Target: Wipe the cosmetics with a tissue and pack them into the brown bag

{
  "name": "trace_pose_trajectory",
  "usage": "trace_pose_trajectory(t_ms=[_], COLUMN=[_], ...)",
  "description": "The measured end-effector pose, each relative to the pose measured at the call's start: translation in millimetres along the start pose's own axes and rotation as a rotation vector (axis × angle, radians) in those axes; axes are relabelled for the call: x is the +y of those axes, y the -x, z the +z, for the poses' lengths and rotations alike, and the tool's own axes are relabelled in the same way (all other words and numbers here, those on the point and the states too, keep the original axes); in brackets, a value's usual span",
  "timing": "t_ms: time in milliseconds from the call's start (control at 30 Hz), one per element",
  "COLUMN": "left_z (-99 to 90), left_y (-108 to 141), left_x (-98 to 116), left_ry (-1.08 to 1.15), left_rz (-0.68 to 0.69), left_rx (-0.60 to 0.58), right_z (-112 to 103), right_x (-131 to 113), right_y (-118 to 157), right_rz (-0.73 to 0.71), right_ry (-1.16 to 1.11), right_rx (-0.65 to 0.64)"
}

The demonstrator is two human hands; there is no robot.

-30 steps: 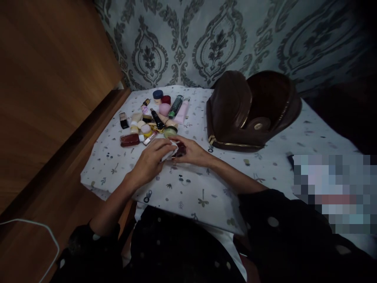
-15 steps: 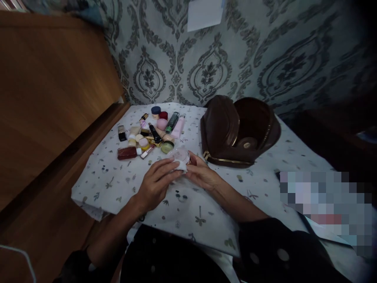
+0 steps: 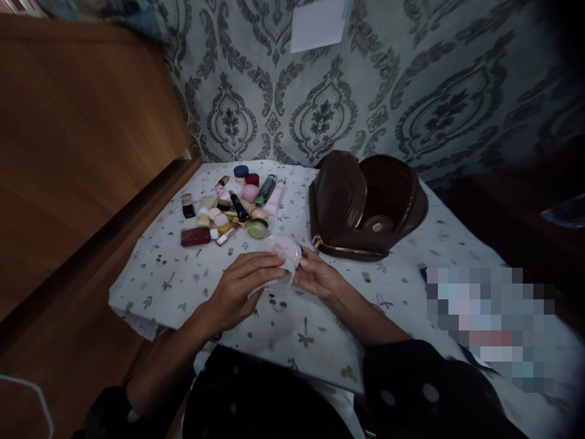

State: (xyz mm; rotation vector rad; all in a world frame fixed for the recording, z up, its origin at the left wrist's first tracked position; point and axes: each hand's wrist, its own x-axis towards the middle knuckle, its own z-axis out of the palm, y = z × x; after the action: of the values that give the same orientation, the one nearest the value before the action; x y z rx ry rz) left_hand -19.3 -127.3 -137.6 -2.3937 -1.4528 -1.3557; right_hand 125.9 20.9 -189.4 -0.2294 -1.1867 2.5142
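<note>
Above the front middle of the table, my right hand (image 3: 320, 275) grips a round, clear-lidded cosmetic jar (image 3: 284, 247) by its right side. The jar is tilted, with its pale pink top toward me. My left hand (image 3: 247, 283) is closed on a white wipe (image 3: 287, 272), its fingers pressing the cloth against the jar's near edge. Part of the wipe hangs below those fingers. Just beyond the jar lies a small green-sided jar (image 3: 258, 229).
Several cosmetics crowd the back left, among them a dark red bottle (image 3: 195, 236), a pink tube (image 3: 275, 197) and a blue-lidded jar (image 3: 241, 174). A brown bag (image 3: 338, 195) stands unzipped at back right. A wooden cabinet (image 3: 91, 122) borders the patterned tablecloth (image 3: 150, 268). A blurred-out item lies right.
The jar has tipped and shifted slightly right, showing more of its round top. My left hand has slid the wipe along its near edge, and more cloth shows below the fingers.
</note>
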Motion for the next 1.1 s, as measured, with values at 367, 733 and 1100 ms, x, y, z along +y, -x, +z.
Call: trace_pose_trajectory(t_ms=[367,733,1100], left_z=[-0.5,2.0,10.7], left_y=[-8.1,-25.3,-27.7], left_x=[-13.3,-1.6,-37.9], left_ry=[-0.088,0.085,0.834], left_rz=[-0.109,-0.577,-1.125], left_rx=[0.06,-0.03,0.434], right_z=[-6.8,-10.6,4.9], right_x=[-2.9,-7.2,-55.6], right_y=[1.6,-9.6,13.1], right_rz=[0.041,-0.163,-0.209], right_ry=[-0.057,0.165,0.351], right_rx=[-0.196,-0.011,0.024])
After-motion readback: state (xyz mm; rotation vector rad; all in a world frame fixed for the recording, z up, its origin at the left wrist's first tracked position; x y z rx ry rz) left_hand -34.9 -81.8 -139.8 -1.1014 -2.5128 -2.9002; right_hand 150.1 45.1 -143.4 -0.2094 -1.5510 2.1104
